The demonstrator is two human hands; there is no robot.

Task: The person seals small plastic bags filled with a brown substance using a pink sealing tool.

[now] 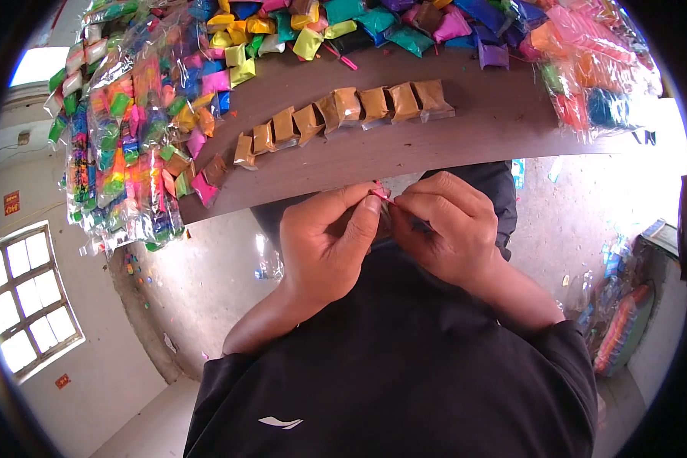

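Observation:
Both hands are close together in front of the table's near edge, above the lap. My left hand (332,240) is closed, thumb against the fingers, on a small pink item (379,195). Beside it, my right hand (452,225) has its fingers pinched at the other end of that item. What the pink item is cannot be made out, since the fingers cover most of it. Beyond the hands, a slightly curved row of several brown packets (343,108) in clear wrap lies on the dark table (298,174).
Many small coloured packets (308,43) are heaped at the table's far side. Clear bags of coloured packets (122,145) stand at the left, and more bags (599,69) at the right. Bagged items (622,328) lie by the right wall. A barred window (30,294) is at the left.

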